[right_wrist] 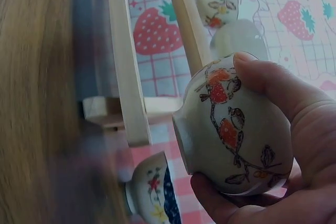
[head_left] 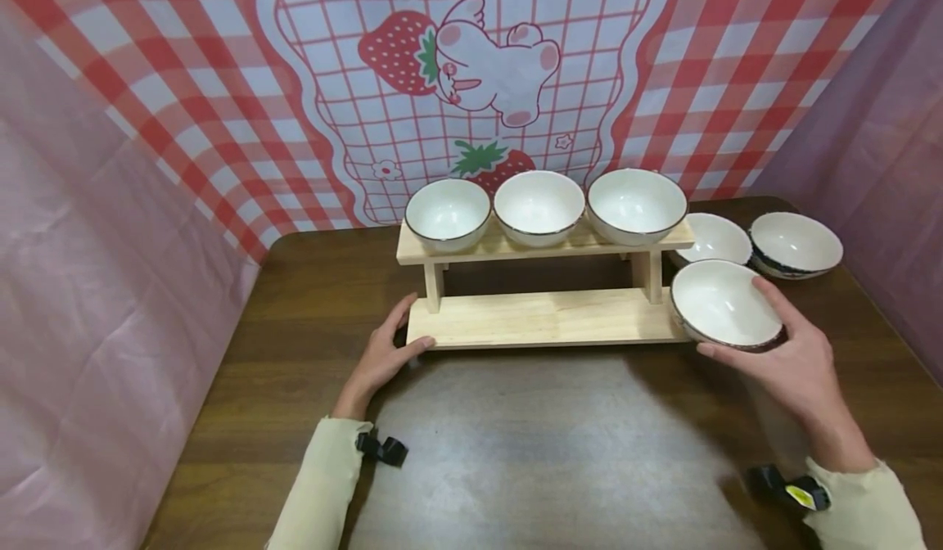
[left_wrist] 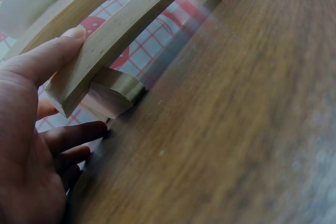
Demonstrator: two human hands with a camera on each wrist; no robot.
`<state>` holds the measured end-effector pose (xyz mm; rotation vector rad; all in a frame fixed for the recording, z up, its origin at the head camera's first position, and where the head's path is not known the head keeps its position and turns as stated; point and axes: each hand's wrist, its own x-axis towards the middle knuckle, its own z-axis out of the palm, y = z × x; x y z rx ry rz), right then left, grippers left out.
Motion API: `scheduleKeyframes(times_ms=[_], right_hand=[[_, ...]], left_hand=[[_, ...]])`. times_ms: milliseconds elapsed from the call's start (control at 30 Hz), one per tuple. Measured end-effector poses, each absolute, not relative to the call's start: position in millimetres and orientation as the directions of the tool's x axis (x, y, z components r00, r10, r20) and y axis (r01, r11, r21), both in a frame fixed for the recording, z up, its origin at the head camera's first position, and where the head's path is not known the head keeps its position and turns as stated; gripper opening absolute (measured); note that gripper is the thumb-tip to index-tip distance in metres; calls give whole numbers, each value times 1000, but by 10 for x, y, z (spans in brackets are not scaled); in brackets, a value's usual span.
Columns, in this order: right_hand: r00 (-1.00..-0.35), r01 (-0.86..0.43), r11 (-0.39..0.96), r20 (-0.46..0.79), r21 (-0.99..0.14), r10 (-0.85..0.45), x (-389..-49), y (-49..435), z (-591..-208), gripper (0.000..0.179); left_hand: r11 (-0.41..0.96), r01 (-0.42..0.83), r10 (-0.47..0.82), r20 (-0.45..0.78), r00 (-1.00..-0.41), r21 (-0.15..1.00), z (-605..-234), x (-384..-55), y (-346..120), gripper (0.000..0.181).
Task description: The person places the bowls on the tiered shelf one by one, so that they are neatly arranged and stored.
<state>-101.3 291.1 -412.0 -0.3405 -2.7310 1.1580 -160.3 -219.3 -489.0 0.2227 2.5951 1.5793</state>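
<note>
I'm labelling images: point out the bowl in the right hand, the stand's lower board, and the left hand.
Held bowl (right_wrist: 239, 128), right wrist view, painted outer side.
Lower board (head_left: 545, 319), head view, bare top surface.
Left hand (head_left: 382, 355), head view, back of the hand.

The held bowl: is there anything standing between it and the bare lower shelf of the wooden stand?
Nothing visible stands in the way. The bowl is in the right hand at the right end of the lower shelf, whose front is bare; the nearest upright is toward the back.
</note>
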Motion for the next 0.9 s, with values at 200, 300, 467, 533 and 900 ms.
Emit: scheduleKeyframes(times_ms=[200,300,467,533,900], right_hand=[[-969,101,688,85,-719,231,-1014,2801,-4114,111],[-972,66,689,109,-722,207,-1011,2747,-4116,110],[-980,38,690,109,-723,169,-1020,2644,-4117,110],[-984,33,690,99,-723,151,-1023,2604,-4118,110],[-992,-14,686,99,-727,84,-1057,2396,-4078,112]], left_hand=[[450,77,175,-3,-985,890,-4903,-1610,-2191,81],[446,77,175,-2,-985,892,-4895,-1605,-2187,82],[447,80,176,0,-984,891,-4871,-1594,-2183,82],[451,82,177,1,-984,889,-4861,-1589,-2181,82],[457,87,175,7,-985,885,-4859,-1582,-2177,82]])
